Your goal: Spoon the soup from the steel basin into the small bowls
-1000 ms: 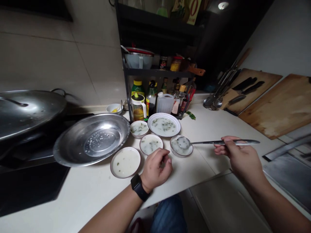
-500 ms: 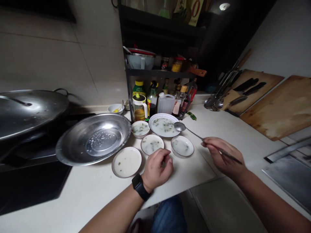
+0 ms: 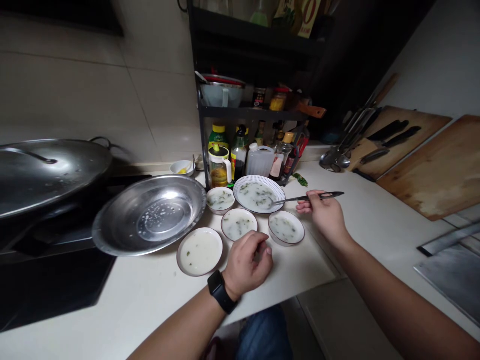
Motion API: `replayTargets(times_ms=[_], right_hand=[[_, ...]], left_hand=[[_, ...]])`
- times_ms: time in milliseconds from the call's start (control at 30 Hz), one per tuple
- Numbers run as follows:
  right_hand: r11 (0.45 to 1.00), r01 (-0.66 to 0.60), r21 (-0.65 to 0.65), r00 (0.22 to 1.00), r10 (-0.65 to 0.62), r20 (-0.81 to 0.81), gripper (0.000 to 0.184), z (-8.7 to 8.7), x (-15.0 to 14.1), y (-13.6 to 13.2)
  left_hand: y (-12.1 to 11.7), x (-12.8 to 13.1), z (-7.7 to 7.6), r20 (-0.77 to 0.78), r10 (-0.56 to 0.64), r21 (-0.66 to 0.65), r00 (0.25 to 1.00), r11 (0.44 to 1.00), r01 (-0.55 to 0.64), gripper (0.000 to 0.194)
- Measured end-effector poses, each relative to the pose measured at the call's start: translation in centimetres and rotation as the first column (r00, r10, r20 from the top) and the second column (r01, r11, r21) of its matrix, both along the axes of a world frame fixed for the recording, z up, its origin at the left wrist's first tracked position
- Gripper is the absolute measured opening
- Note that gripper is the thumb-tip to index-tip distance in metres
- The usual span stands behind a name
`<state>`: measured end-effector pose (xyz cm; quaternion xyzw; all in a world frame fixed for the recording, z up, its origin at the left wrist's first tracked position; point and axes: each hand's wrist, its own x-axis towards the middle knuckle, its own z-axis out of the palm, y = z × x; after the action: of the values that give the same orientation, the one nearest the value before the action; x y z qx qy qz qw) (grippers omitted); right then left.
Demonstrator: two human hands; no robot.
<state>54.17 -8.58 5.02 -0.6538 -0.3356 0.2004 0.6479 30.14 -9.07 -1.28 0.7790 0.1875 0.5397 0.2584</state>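
My right hand (image 3: 325, 214) grips the handle of a metal spoon (image 3: 290, 200), whose bowl is dipped in the large plate (image 3: 281, 192) of white soup with green bits. My left hand (image 3: 249, 264), with a black watch (image 3: 221, 290) at its wrist, hovers in front of the bowls with its fingers curled and nothing visible in them. Just beyond it stands a middle bowl (image 3: 240, 226). To its left is a front bowl (image 3: 199, 252); a right bowl (image 3: 287, 228) and a small back bowl (image 3: 220, 201) hold similar soup.
A wide steel basin (image 3: 112, 220) with whitish droplets stands at the left, beside a lidded wok (image 3: 56, 170) on the stove. Behind are a rack (image 3: 255, 112) with bottles and a small white bowl (image 3: 182, 167). Cutting boards (image 3: 431, 170) and knives lean at the right.
My right hand has moved forward and left, lowering the spoon from above the plate's edge into its soup. My left hand has hardly moved; the view has shifted slightly.
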Motion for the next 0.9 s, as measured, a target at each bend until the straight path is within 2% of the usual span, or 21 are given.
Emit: replayTargets(times_ms=[167,367,567,700,800,900], right_hand=[[0.999,0.042,0.006,0.987,-0.041,-0.158,0.018,0.9,0.2,0.0],[0.997,0.043,0.061,0.994,-0.036,-0.103,0.020,1.8,1.0,-1.6],[0.995,0.060,0.083,0.995,-0.054,-0.081,0.039,2.5,2.3,-5.1],[0.995,0.074,0.069,0.994,-0.067,-0.091,0.053,2.4,3.1,-7.8],[0.997,0.079,0.000,0.997,-0.079,-0.025,0.056,1.7,3.3,-9.6],[0.998,0.046,-0.052,0.986,-0.037,0.161,0.049,1.1,3.1,-11.2]], left_hand=[[0.0,0.0,-0.1,-0.006,-0.010,-0.006,1.000,1.000,0.010,0.013],[0.1,0.0,-0.1,-0.010,-0.004,0.004,1.000,1.000,0.004,0.014],[0.1,0.0,-0.1,-0.012,-0.004,0.005,1.000,1.000,0.004,0.013],[0.1,0.0,-0.1,-0.019,-0.002,-0.001,1.000,1.000,0.002,0.011],[0.1,0.1,-0.1,-0.023,-0.001,-0.002,1.000,1.000,0.001,0.012],[0.1,0.1,-0.2,-0.021,-0.004,0.002,1.000,1.000,0.004,0.013]])
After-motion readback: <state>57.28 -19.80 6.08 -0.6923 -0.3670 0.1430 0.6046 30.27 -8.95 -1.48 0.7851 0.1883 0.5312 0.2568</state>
